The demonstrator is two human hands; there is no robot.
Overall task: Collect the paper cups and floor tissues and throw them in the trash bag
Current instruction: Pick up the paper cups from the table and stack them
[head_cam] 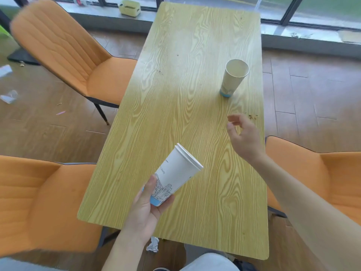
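Observation:
My left hand (148, 208) grips a stack of white paper cups (175, 173) with a blue base and a line drawing, tilted so the rims point up and right over the near part of the wooden table (175, 94). One more paper cup (233, 78) stands upright toward the table's far right side. My right hand (243, 135) hovers above the table with fingers apart and nothing in it, a short way in front of that cup. A crumpled white tissue (153, 245) lies on the floor under the table's near edge. More tissues (8, 96) lie on the floor at the far left.
Orange chairs stand around the table: one at back left (64, 55), one at near left (39, 202), one at right (316, 177). A pale green box (130, 7) rests on the window sill. Crumbs (253, 115) dot the table's right edge. Small scraps (61, 112) litter the wooden floor.

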